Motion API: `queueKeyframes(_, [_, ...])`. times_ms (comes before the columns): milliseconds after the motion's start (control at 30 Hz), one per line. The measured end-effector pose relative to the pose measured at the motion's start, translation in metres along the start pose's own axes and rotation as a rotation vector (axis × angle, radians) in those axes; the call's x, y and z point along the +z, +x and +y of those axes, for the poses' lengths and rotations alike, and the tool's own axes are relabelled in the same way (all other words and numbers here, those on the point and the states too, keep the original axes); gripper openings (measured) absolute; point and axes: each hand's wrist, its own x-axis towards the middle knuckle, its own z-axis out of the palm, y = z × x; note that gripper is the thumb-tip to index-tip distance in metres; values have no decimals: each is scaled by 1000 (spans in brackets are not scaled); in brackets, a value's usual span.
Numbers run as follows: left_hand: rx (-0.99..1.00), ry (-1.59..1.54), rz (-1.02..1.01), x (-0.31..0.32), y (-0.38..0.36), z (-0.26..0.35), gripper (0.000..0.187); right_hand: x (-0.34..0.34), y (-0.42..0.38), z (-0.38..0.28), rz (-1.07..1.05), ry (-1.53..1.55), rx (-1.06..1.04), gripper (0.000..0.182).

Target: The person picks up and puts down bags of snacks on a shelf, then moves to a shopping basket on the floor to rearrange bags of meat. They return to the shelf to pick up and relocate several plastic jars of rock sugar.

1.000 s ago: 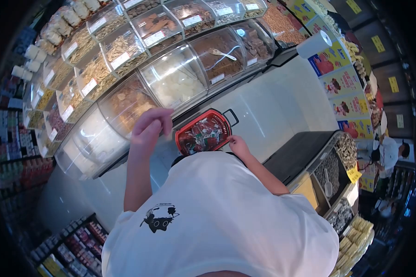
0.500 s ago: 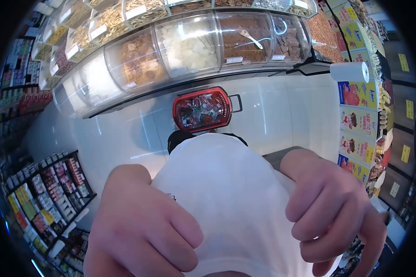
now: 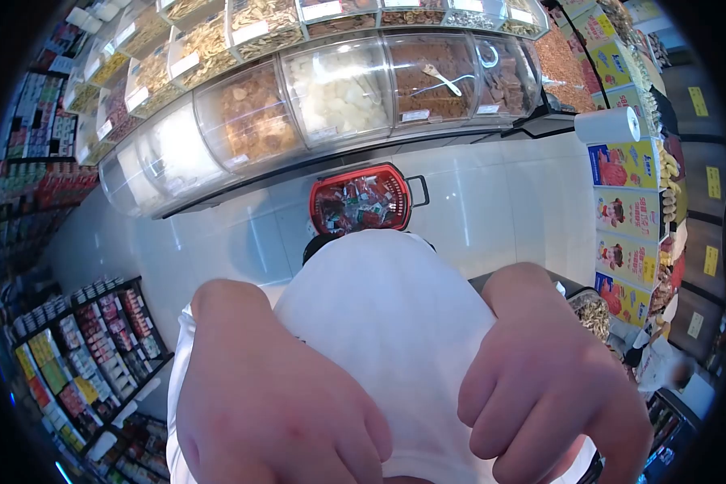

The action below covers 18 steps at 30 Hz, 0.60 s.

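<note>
My left hand (image 3: 278, 395) is raised close to the camera, back facing me, its fingers curled. My right hand (image 3: 552, 379) is held up the same way, fingers bent inward. The fingertips of both are turned away or cut off by the lower edge, so anything in them is hidden. Between the hands lies the front of a white shirt (image 3: 379, 315). Beyond it, a red shopping basket (image 3: 405, 198) stands on the floor at my feet, with small clear-wrapped packets inside and its dark handle folded out to the right.
Clear bulk food bins (image 3: 335, 89) line the counter ahead. A white paper roll (image 3: 607, 126) sticks out at its right end. Printed cartons (image 3: 621, 206) run down the right side; a shelf of packaged goods (image 3: 97, 347) stands at lower left on the tiled floor (image 3: 492, 194).
Both hands have moved lower and closer together in view. The basket and counter appear slightly lower and further right. A tub of dried food now shows beside my right wrist.
</note>
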Motion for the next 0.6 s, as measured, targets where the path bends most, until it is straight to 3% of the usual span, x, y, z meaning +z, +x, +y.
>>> queueKeyframes(67, [91,96,95,18,0,-5,32,19,9,27,48,-29,-87,31])
queueKeyframes(133, [180,195,193,22,-1,-2,37,40,18,64,488,-363,-681,34])
queueKeyframes(167, [144,173,92,15,-1,3,36,30,14,51,487,-364,-682,34])
queueKeyframes(233, [109,147,-8,12,-4,9,35,0,3,11,-112,154,131,29])
queueKeyframes(433, [151,182,0,21,-13,13,38,11,3,19,-102,120,83,22])
queueKeyframes(600, [107,146,313,50,-9,14,42,17,3,20,-118,197,105,24])
